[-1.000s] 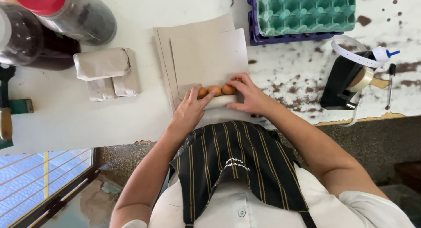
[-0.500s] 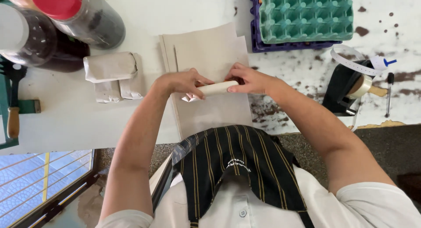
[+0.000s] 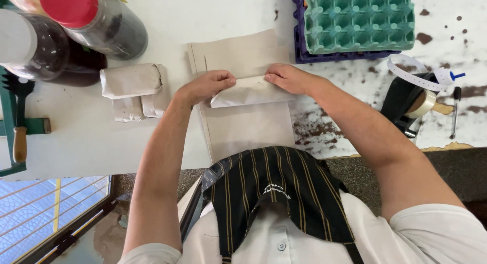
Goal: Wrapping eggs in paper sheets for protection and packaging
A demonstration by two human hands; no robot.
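A rolled paper packet (image 3: 251, 91) lies across a stack of beige paper sheets (image 3: 243, 127) on the white table (image 3: 81, 142). My left hand (image 3: 205, 85) grips the packet's left end, fingers curled over the top. At the right end my right hand (image 3: 289, 79) presses the paper fold down. What is inside the roll is hidden by the paper.
Three finished paper packets (image 3: 133, 89) lie to the left. Two dark jars, one with a red lid (image 3: 86, 18), stand at the far left. Green and purple egg trays (image 3: 357, 20) sit at the back right. A tape dispenser (image 3: 413, 101) and a pen (image 3: 455, 112) lie at the right.
The brown items seen at the sheet's near edge a second ago are now wrapped out of sight. Both hands have rolled the paper away from me, toward the middle of the sheets.
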